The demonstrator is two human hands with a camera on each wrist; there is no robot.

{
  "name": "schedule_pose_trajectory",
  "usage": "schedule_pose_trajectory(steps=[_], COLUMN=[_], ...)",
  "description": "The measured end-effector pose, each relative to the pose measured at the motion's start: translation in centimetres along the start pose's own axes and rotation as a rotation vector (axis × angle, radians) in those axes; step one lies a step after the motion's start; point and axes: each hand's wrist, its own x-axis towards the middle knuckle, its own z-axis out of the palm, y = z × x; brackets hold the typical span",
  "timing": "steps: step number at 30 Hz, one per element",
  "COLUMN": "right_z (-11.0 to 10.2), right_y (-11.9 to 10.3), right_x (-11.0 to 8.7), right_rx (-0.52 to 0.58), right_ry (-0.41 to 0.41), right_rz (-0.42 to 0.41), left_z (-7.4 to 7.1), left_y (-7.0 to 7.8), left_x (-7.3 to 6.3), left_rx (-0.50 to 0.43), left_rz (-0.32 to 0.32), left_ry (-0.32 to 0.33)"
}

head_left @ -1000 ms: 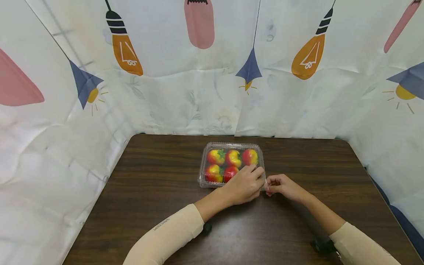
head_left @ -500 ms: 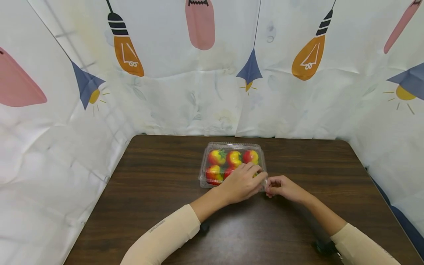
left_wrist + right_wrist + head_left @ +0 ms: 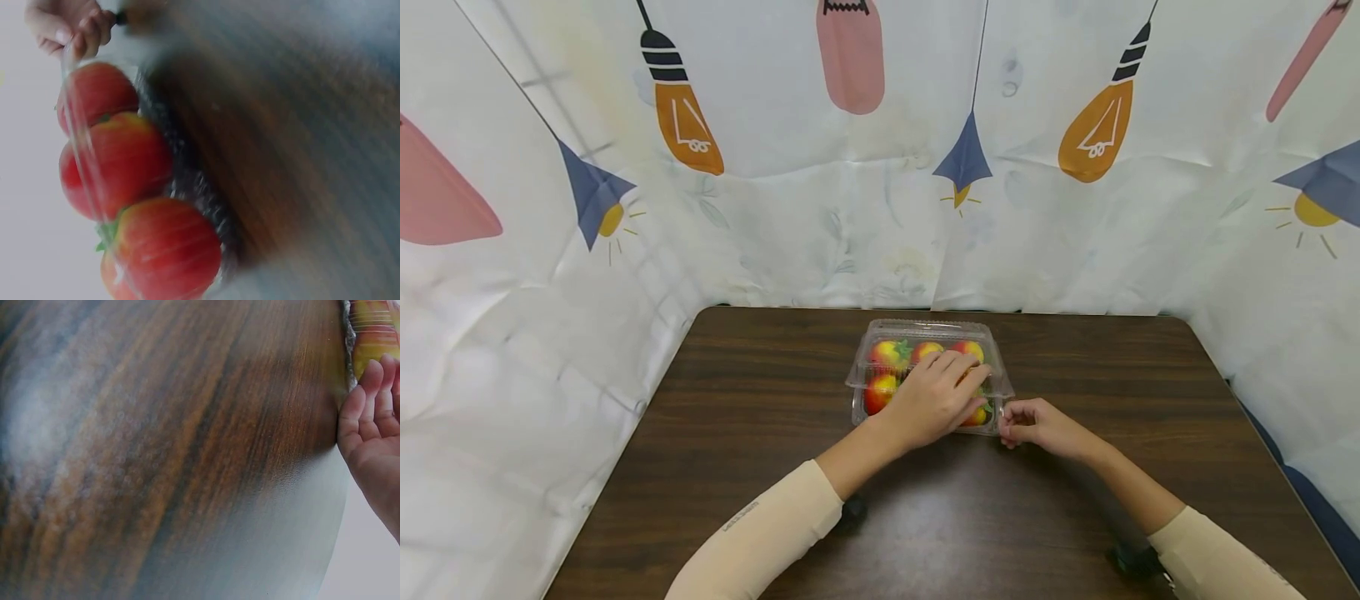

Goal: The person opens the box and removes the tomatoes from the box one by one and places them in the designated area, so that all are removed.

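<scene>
Plastic clamshell (image 3: 929, 331), round fruit (image 3: 881, 390), woodgrain table (image 3: 1097, 367)

The left hand (image 3: 934, 398) holds the clear lid (image 3: 929, 330), the right hand (image 3: 1037, 425) the box (image 3: 857, 410).

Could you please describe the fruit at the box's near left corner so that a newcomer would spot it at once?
On the dark table, towards its far edge, is a clear box. The left hand covers part of its near row. The fruit is red and yellow, the only one in that row showing left of the hand.
</scene>
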Motion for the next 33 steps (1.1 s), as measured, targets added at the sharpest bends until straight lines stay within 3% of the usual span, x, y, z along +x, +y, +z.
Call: schedule_pose_trajectory(steps=[4,16,33], right_z=[0.0,0.1,-0.1], right_y=[0.0,-0.1,-0.1], right_x=[-0.1,-0.2,-0.1], right_rx=[0.004,-0.007,-0.029], right_ry=[-0.006,-0.011,-0.016], right_rz=[-0.012,-0.027,-0.018], left_z=[-0.7,-2.6,-3.6], left_y=[-0.9,-4.0,-9.1], left_x=[0.0,-0.6,-1.4], left_rx=[0.031,0.109,0.015], left_rz=[-0.036,-0.146,-0.355], left_ry=[0.047,0.081,0.057])
